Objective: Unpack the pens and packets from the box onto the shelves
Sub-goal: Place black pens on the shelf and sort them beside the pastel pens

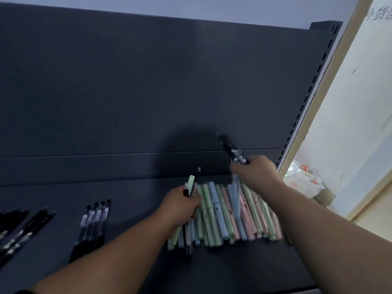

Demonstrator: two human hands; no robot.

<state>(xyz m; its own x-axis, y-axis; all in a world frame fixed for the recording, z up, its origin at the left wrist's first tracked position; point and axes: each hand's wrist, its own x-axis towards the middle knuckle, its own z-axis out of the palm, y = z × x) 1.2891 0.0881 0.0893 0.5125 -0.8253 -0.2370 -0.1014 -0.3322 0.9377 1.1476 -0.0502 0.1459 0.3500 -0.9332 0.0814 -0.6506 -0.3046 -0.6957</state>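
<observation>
A row of pastel pens (229, 217), green, blue and pink, lies side by side on the dark shelf (131, 209). My left hand (182, 206) grips a small bunch of pens (193, 183), one pale green and one black, at the row's left end. My right hand (254, 169) is raised over the row's right part and holds a black pen (230, 148) that points up and to the left. The box is not in view.
A group of black-and-clear pens (95, 217) lies left of the pastel row, and more black pens (23, 228) lie at the far left. The shelf's slotted upright (314, 90) rises on the right. Beyond it, plastic bags (303, 179) sit by a white wall.
</observation>
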